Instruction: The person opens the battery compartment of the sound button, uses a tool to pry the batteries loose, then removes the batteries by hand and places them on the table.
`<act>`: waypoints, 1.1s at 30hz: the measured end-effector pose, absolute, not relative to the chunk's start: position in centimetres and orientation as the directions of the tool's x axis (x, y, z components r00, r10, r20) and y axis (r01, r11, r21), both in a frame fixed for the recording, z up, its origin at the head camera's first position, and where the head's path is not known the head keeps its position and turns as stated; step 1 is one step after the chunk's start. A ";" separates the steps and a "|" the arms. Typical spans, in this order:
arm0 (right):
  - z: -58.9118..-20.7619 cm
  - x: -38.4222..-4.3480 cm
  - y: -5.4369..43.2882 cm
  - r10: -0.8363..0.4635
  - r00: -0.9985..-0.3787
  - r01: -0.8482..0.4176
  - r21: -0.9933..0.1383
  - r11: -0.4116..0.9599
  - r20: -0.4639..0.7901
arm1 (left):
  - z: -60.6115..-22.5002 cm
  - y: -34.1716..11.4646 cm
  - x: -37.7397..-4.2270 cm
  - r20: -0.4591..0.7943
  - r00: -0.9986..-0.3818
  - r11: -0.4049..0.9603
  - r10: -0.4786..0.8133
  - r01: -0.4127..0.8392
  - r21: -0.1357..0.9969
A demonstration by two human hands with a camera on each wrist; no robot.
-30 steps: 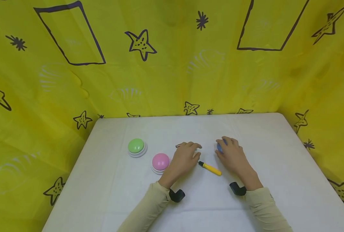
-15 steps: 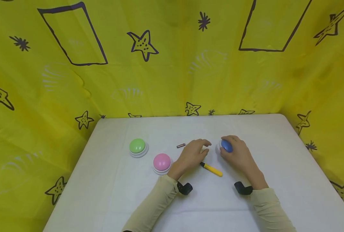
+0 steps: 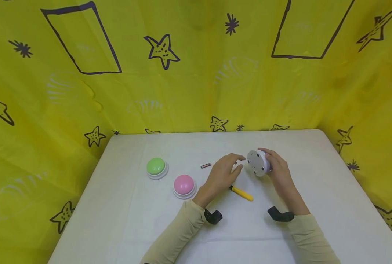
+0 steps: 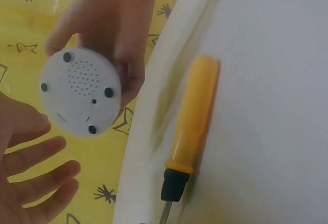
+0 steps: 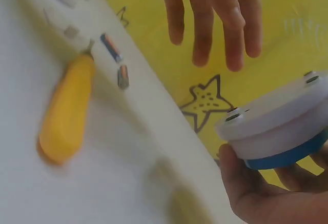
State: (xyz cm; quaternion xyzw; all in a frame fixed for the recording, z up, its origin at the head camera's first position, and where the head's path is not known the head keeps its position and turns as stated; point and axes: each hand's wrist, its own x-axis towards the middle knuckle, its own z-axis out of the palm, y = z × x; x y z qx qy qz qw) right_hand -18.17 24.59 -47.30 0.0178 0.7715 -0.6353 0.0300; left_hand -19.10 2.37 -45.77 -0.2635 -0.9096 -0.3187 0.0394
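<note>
Currently right hand (image 3: 279, 168) grips blue-and-white button (image 3: 257, 163), perforated base exposed; left hand (image 3: 222, 176) near it, fingers apart, holding nothing; yellow-handled screwdriver (image 3: 242, 193) lies on bench (image 3: 116, 223).

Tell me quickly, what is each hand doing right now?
Left hand: open, holding nothing, its fingers close to the button but apart from it.
Right hand: closed around the blue-and-white button, with its underside turned toward the left hand.

Head view: I find diffuse, even light — faint shadow on the table (image 3: 123, 220), lower left of my right hand (image 3: 280, 172). Right wrist view: yellow screwdriver (image 5: 66, 116) blurred, frame left; upper-left corner smeared — soft shadow, lower centre.
</note>
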 end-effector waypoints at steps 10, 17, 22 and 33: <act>-47.9 -17.8 23.4 -0.096 -0.981 0.188 -0.947 -0.260 -0.169 | -45.2 2.8 -18.6 0.385 -0.830 0.685 0.404 0.553 0.474; -48.1 -17.3 22.3 -0.158 -0.982 0.134 -0.964 -0.229 -0.099 | -44.8 3.2 -17.5 0.245 -0.936 0.605 0.252 0.350 0.715; -47.9 -16.6 21.8 -0.133 -0.991 0.002 -0.982 -0.191 0.024 | -44.3 3.0 -16.6 0.129 -0.959 0.461 0.252 0.236 0.855; -47.6 -15.4 20.9 -0.140 -0.966 -0.209 -0.976 -0.064 0.216 | -43.5 2.7 -16.0 0.015 -0.959 0.241 0.284 0.086 0.967</act>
